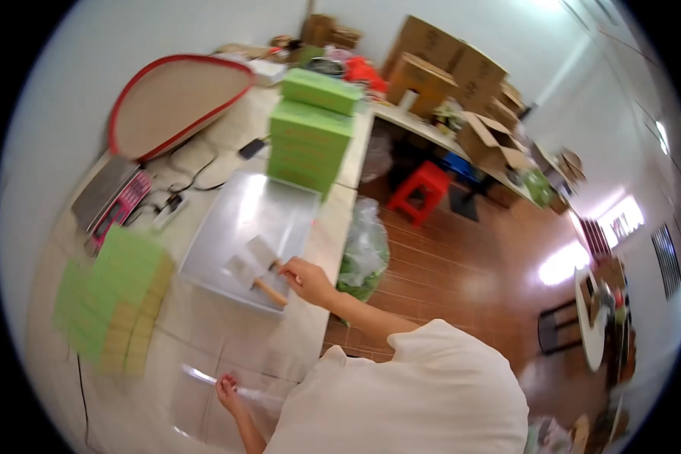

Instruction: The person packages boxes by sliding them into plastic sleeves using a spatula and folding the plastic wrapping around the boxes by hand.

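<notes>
My right hand [308, 281] is closed around the handle of a scraper [261, 251], whose flat blade points into a shallow metal tray [204, 257]. A second scraper with a wooden handle [270, 293] lies in the tray near its front right corner. My left hand [228, 392] is closer to the table's front, its fingers curled on the edge of a clear plastic piece [200, 374]. Whether that piece is a lid, a box or a sheet I cannot tell, as it is see-through and blurred.
Stacked green packets [113, 303] and a pink-fronted scale [121, 200] stand left of the tray. Green boxes [310, 144] rise behind it. A red-rimmed screen [178, 106] leans at the wall. Plastic bags [365, 246] and a red stool [421, 189] are beyond the table's right edge.
</notes>
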{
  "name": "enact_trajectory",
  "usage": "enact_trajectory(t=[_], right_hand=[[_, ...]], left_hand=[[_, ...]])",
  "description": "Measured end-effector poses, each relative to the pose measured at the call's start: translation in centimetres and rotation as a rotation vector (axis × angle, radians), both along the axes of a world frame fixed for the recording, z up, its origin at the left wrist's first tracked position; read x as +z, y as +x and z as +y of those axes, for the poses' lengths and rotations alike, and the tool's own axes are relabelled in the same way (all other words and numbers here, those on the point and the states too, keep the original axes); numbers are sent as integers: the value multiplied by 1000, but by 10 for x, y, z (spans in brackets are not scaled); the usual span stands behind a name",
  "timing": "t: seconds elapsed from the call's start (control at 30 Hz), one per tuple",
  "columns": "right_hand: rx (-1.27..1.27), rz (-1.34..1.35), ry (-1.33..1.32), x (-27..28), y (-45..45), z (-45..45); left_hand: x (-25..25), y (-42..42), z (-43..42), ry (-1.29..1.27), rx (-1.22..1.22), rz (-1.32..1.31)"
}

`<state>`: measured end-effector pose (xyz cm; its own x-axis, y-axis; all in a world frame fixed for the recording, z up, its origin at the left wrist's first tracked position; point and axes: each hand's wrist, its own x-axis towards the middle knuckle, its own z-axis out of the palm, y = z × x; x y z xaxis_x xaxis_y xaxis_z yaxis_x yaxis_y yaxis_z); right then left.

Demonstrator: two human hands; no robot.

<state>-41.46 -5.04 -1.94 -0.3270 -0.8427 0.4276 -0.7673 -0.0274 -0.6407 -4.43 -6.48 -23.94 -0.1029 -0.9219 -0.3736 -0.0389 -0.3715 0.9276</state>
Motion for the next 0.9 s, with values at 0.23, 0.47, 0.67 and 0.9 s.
enact_trajectory(t=[0.23,0.47,0.67,0.9], right_hand=[[-84,178,5,26,-17,96],[-539,191,-2,61,-46,233],[-668,215,-380,263,-12,301],[-88,1078,-884,412,95,355]], left_hand=[[-21,-35,1,27,-258,-17],[44,-92,-25,-410,-178,-10],[255,-145,-100,-890,-249,141],[511,-179,-32,-1656,-93,722]])
